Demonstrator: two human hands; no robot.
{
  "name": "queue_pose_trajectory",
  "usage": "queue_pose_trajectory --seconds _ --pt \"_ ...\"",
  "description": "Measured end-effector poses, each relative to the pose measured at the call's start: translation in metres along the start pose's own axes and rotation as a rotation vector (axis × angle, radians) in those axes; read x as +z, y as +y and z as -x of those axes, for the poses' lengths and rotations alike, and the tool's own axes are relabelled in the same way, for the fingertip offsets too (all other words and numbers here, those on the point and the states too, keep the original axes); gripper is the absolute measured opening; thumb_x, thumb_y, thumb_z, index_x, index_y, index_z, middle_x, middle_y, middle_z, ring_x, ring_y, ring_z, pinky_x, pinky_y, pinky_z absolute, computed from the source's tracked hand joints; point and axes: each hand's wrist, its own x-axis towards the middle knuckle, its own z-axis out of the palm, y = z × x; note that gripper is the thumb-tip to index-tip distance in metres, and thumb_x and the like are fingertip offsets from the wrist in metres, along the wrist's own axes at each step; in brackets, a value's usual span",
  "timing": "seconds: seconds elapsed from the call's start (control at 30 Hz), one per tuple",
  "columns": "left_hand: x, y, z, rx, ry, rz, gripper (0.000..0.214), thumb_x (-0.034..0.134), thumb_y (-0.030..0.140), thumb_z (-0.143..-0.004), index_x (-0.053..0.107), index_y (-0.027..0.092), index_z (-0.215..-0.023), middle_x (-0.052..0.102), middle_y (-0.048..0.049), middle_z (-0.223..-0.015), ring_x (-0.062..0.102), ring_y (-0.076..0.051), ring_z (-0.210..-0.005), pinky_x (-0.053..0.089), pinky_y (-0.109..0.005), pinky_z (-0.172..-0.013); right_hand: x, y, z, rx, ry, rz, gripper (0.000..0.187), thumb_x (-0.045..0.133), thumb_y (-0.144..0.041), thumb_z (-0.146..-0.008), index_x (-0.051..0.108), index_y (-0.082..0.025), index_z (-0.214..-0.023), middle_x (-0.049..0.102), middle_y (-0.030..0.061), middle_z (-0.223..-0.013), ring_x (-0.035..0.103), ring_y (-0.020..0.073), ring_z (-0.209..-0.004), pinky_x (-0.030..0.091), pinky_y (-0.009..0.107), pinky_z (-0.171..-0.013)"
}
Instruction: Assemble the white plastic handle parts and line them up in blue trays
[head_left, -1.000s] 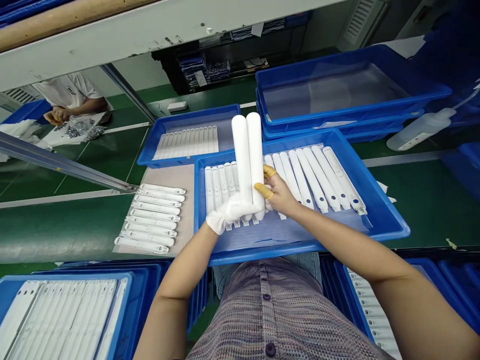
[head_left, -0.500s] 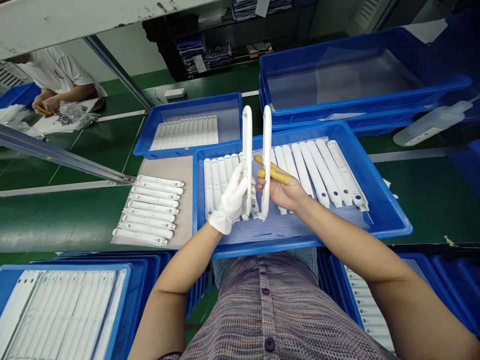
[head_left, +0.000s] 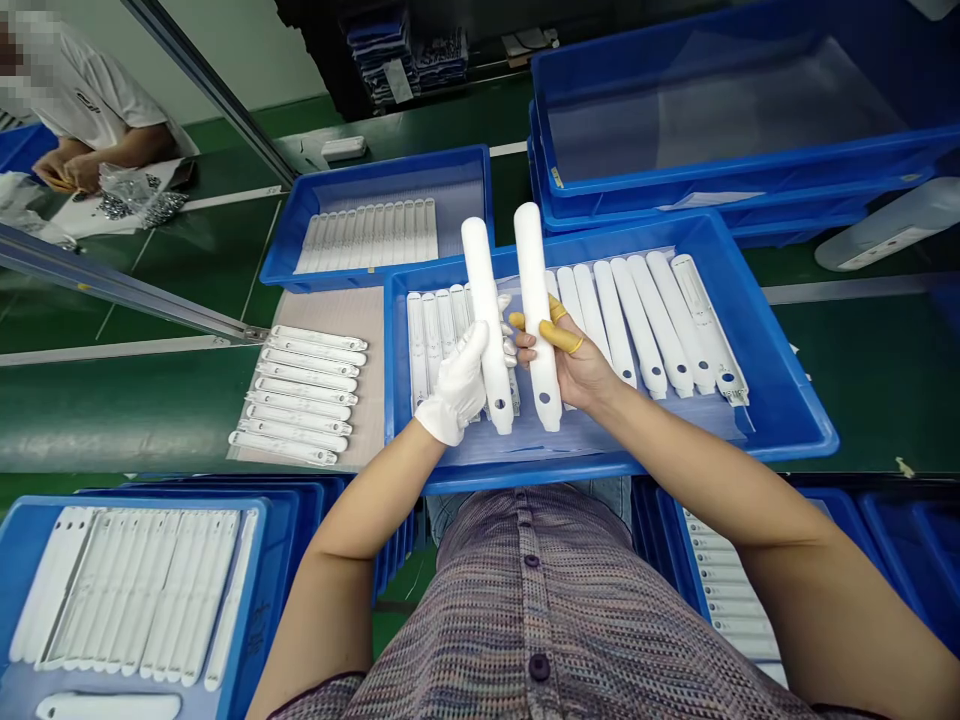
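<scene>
My left hand (head_left: pixel 459 385), in a white glove, is closed around a long white plastic strip (head_left: pixel 487 325) with a rounded top and a dark hole near its lower end. A second strip of the same kind, a white plastic strip (head_left: pixel 534 310), stands beside it in my right hand (head_left: pixel 581 365), which wears yellow finger cots. Both strips are nearly upright and apart, smooth outer faces toward me. Beneath them lies a blue tray (head_left: pixel 795 430) with rows of similar strips (head_left: pixel 649 320) on a thin sheet; my hands hide part of the rows.
Several strips (head_left: pixel 300 395) lie on a pale sheet to the left. Behind is a smaller blue tray (head_left: pixel 465 185) of strips; stacked blue trays (head_left: pixel 720 200) and a bottle (head_left: pixel 892 230) are at right. More trays (head_left: pixel 255 580) stand below the bench. Across it, a person (head_left: pixel 105 130) handles small parts.
Both strips have turned from edge-on to showing their broad smooth faces, and their tops lean slightly left. My hands stay over the tray. The camera view has shifted slightly.
</scene>
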Motion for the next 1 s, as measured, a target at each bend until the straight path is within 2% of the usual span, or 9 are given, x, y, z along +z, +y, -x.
queue_pose_trajectory --seconds 0.17,0.3,0.4,0.57,0.67,0.73,0.87,0.93,1.0 --pt "-0.003 0.001 -0.003 -0.034 -0.011 -0.062 0.04 0.043 0.05 -0.109 0.067 0.02 -0.123 0.066 -0.0043 -0.091 0.067 -0.015 -0.079 0.061 -0.032 -0.084 0.001 0.001 0.001 0.036 0.023 0.074 0.036 0.061 -0.047 -0.091 0.057 -0.032 -0.124 0.072 0.0042 -0.117 0.065 0.0194 -0.088 0.063 0.04 -0.075" --pt "-0.003 0.001 -0.004 0.06 0.018 -0.108 0.024 0.055 0.04 -0.105 0.063 0.019 -0.097 0.065 -0.0032 -0.087 0.065 -0.014 -0.074 0.06 -0.031 -0.078 -0.004 0.002 0.002 0.013 -0.011 0.124 0.055 0.068 -0.031 -0.083 0.056 -0.034 -0.137 0.071 0.0026 -0.122 0.068 0.0202 -0.101 0.063 0.041 -0.089" --pt "-0.003 0.001 -0.005 0.101 0.022 -0.075 0.017 0.059 0.036 -0.103 0.061 0.02 -0.096 0.062 -0.0007 -0.084 0.061 -0.011 -0.069 0.056 -0.025 -0.068 -0.008 0.007 0.004 -0.025 -0.057 0.19 0.065 0.076 -0.032 -0.08 0.056 -0.035 -0.142 0.069 0.0021 -0.127 0.068 0.0194 -0.106 0.062 0.04 -0.097" --pt "-0.005 0.003 0.0 0.161 -0.08 -0.204 0.03 0.082 0.042 -0.085 0.065 0.02 -0.094 0.052 0.0049 -0.069 0.043 -0.006 -0.05 0.041 -0.02 -0.05 -0.011 0.02 0.007 -0.243 -0.104 0.451 0.064 0.078 -0.046 -0.086 0.057 -0.035 -0.145 0.057 0.006 -0.149 0.061 0.0264 -0.129 0.056 0.049 -0.109" --pt "-0.006 0.005 0.005 0.212 -0.178 -0.274 0.033 0.08 0.047 -0.085 0.065 0.018 -0.086 0.047 0.0057 -0.06 0.038 -0.006 -0.046 0.034 -0.021 -0.046 -0.01 0.025 0.01 -0.415 -0.066 0.658 0.06 0.073 -0.054 -0.091 0.059 -0.033 -0.145 0.057 0.0093 -0.147 0.051 0.0308 -0.142 0.044 0.056 -0.122" --pt "-0.005 0.007 0.007 0.222 -0.182 -0.315 0.033 0.077 0.049 -0.087 0.069 0.017 -0.096 0.046 0.0064 -0.059 0.038 -0.006 -0.046 0.034 -0.021 -0.046 -0.011 0.025 0.012 -0.465 -0.055 0.737 0.058 0.068 -0.057 -0.094 0.057 -0.033 -0.146 0.058 0.0106 -0.142 0.052 0.0321 -0.14 0.046 0.058 -0.12" --pt "-0.003 0.007 0.011 0.193 -0.115 -0.509 0.06 0.076 0.049 -0.091 0.06 0.025 -0.145 0.051 0.0054 -0.067 0.046 -0.01 -0.054 0.045 -0.024 -0.052 -0.016 0.013 0.007 -0.568 0.03 0.8 0.067 0.059 -0.064 -0.097 0.041 -0.039 -0.157 0.053 0.0102 -0.145 0.061 0.0312 -0.126 0.06 0.054 -0.099" --pt "-0.004 0.002 0.011 0.211 -0.083 -0.699 0.065 0.073 0.051 -0.093 0.057 0.027 -0.15 0.064 -0.0001 -0.081 0.062 -0.016 -0.07 0.057 -0.031 -0.067 -0.018 0.006 0.002 -0.659 0.108 0.851 0.084 0.064 -0.071 -0.091 0.028 -0.043 -0.162 0.051 0.0096 -0.147 0.064 0.03 -0.116 0.063 0.051 -0.088" --pt "-0.005 -0.004 0.011 0.27 -0.077 -0.869 0.063 0.071 0.053 -0.094 0.058 0.026 -0.149 0.073 -0.0066 -0.108 0.07 -0.026 -0.101 0.06 -0.041 -0.092 -0.02 0.0 -0.004 -0.728 0.16 0.9 0.103 0.074 -0.074 -0.081 0.018 -0.047 -0.163 0.048 0.0094 -0.148 0.065 0.0297 -0.11 0.064 0.048 -0.08"
